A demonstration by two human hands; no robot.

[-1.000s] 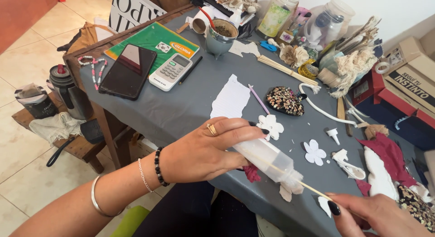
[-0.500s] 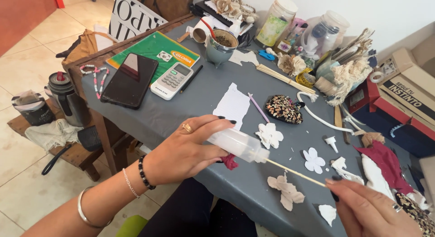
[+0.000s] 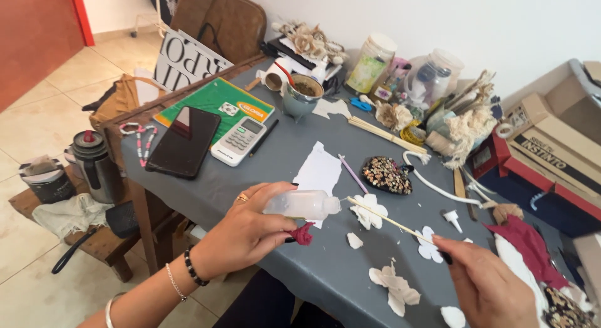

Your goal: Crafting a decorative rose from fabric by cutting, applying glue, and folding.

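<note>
My left hand point(image 3: 244, 231) grips a clear squeeze bottle point(image 3: 302, 204) lying sideways, its nozzle pointing right. A small dark red scrap point(image 3: 303, 233) sits under the same fingers. My right hand point(image 3: 488, 284) pinches a thin wooden stick point(image 3: 388, 220) whose far tip meets the bottle's nozzle. Both hover over a grey tabletop point(image 3: 282, 171). White paper flower cutouts point(image 3: 369, 212) lie under the stick, and a cream folded flower point(image 3: 394, 287) lies near the front edge.
A black phone point(image 3: 184, 142), a calculator point(image 3: 239, 140) and a green pad point(image 3: 213, 102) lie at the left. A cup point(image 3: 302, 95), jars point(image 3: 372, 63), wooden sticks point(image 3: 382, 132), a speckled heart point(image 3: 385, 174) and boxes point(image 3: 551, 152) crowd the back and right. A flask point(image 3: 95, 165) stands on a low stool.
My left hand has turned the bottle level and lifted it. My right hand has brought the stick's tip to the nozzle. The cream flower now lies loose on the table.
</note>
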